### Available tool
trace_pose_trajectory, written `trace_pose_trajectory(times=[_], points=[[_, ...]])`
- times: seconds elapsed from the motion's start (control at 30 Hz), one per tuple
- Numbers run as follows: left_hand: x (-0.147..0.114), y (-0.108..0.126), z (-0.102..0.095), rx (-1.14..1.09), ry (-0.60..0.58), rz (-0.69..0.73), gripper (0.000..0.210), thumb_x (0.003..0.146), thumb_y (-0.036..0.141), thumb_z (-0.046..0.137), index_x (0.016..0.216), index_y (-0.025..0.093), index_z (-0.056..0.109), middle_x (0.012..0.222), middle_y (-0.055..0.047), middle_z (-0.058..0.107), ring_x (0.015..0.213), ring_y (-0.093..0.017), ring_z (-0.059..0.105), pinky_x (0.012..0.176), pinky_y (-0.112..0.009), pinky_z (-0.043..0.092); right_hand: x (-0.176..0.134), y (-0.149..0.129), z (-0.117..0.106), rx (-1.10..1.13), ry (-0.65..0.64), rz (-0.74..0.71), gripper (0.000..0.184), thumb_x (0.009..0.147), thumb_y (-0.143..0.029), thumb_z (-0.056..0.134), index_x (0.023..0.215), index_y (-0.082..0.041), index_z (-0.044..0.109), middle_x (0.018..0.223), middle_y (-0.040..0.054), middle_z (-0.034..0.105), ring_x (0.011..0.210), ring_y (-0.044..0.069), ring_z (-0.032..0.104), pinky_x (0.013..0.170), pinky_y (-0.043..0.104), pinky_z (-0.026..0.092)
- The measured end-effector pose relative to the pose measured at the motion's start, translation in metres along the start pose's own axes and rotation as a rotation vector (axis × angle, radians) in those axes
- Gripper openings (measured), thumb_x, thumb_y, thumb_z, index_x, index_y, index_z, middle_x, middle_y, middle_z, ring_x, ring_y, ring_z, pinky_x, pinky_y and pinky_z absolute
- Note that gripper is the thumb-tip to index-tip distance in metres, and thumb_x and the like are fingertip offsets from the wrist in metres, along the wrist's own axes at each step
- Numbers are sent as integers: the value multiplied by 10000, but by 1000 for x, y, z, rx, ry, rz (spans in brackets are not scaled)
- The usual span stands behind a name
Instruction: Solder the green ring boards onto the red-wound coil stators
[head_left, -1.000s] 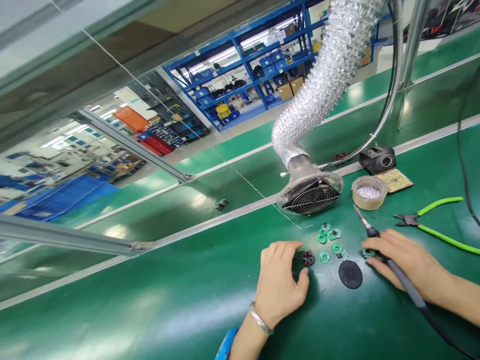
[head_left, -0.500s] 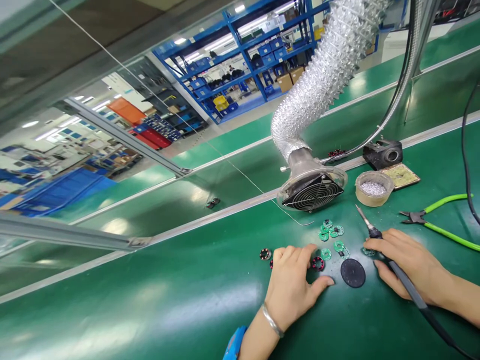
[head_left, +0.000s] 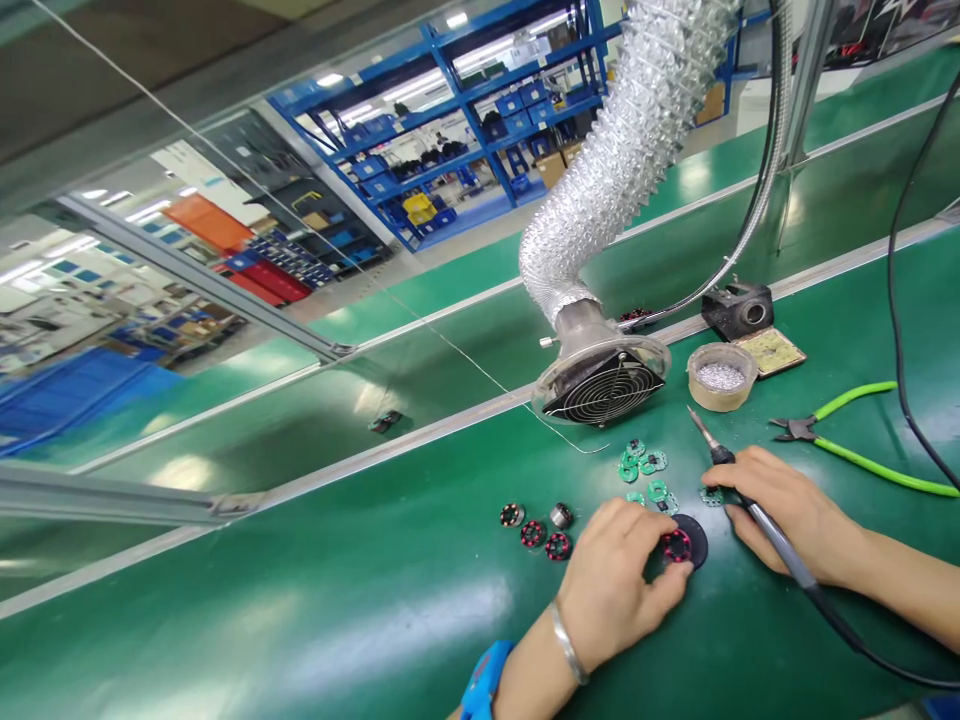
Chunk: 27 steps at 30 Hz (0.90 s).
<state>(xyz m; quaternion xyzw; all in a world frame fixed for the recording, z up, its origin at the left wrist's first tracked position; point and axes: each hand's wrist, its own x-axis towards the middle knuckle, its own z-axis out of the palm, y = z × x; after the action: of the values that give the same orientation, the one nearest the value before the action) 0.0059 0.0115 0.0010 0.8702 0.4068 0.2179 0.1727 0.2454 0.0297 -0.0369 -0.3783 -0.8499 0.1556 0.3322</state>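
Note:
My left hand (head_left: pixel 616 575) has thumb and fingers closed on a red-and-black wound motor stator (head_left: pixel 677 546), held at a round black pad (head_left: pixel 699 535) on the green bench. In my right hand (head_left: pixel 799 515) lies a soldering iron (head_left: pixel 780 543), its tip pointing up and away to the left. A small green ring-shaped circuit board (head_left: pixel 710 496) is at my right fingertips; whether they grip it I cannot tell. More green ring boards (head_left: pixel 651 462) lie beyond the pad. Several other stators (head_left: pixel 533 534) sit left of my left hand.
A fume extractor hood (head_left: pixel 607 385) on a silver duct (head_left: pixel 600 190) hangs over the bench behind the boards. Near it are a round tub of metal shavings (head_left: pixel 718 400), a soldering iron stand (head_left: pixel 739 311) and a yellowish sponge tray (head_left: pixel 780 352). Green-handled cutters (head_left: pixel 802 428) lie right.
My left hand has moved right from among the stators to the black pad, now with a stator in its fingers. My right hand keeps the soldering iron in much the same place. The view has shifted slightly.

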Motion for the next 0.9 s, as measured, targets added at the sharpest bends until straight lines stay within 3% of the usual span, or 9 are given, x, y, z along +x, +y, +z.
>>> trace_pose_trajectory(times=[0.13, 0.27, 0.47, 0.53, 0.67, 0.73, 0.83, 0.9], points=[[10, 10, 19, 60, 8, -97, 137, 758, 208, 675, 883, 168, 637, 801, -72, 671, 743, -229, 599, 682, -341, 502, 0, -1, -2, -40, 15, 5, 347, 809, -62, 462, 1128, -180, 534, 864, 70, 566, 785, 219, 495, 702, 360, 485], [6, 12, 22, 93, 26, -168, 149, 730, 208, 708, 852, 167, 634, 776, -73, 665, 719, -241, 607, 662, -357, 511, -1, -5, -3, -47, 58, -6, 326, 826, -75, 470, 1130, -174, 533, 862, 72, 565, 785, 221, 497, 704, 367, 482], [-6, 7, 14, -139, -17, -183, 391, 754, 251, 747, 1109, 181, 600, 898, -72, 689, 788, -224, 631, 718, -338, 526, 2, -7, -2, 1, 61, -32, 350, 839, -75, 479, 1165, -193, 525, 947, 82, 621, 846, 227, 548, 749, 373, 497], [-6, 6, 12, -255, -16, -212, 350, 792, 223, 696, 1126, 190, 596, 888, -62, 689, 778, -206, 627, 714, -318, 518, 2, -8, -2, 8, 42, -30, 355, 843, -74, 483, 1176, -193, 518, 991, 91, 628, 887, 236, 555, 767, 378, 497], [-2, 2, 10, -574, -6, -426, 102, 832, 163, 567, 901, 179, 640, 752, -25, 659, 650, -136, 577, 622, -240, 478, 4, -19, -3, 66, -9, -25, 358, 859, -70, 473, 1194, -196, 492, 1037, 95, 623, 903, 235, 546, 774, 375, 484], [-2, -2, 10, -725, 69, -552, 50, 801, 170, 567, 787, 170, 614, 672, -1, 609, 588, -108, 532, 565, -207, 445, 6, -29, -1, 111, -62, -17, 365, 846, -64, 474, 1185, -197, 493, 986, 83, 615, 865, 222, 536, 747, 355, 478], [-2, -7, 10, -902, 173, -722, 59, 730, 196, 594, 777, 167, 571, 614, 35, 538, 523, -84, 495, 486, -174, 418, 10, -40, 6, 113, -110, 5, 324, 812, -98, 529, 1120, -200, 522, 881, 59, 587, 803, 214, 516, 694, 323, 463], [-3, -7, 10, -963, 92, -815, 114, 712, 233, 607, 793, 166, 561, 589, 48, 517, 470, -79, 486, 416, -162, 404, 12, -43, 11, 73, -103, 8, 286, 806, -125, 559, 1080, -201, 533, 839, 48, 576, 774, 210, 506, 672, 310, 452]])
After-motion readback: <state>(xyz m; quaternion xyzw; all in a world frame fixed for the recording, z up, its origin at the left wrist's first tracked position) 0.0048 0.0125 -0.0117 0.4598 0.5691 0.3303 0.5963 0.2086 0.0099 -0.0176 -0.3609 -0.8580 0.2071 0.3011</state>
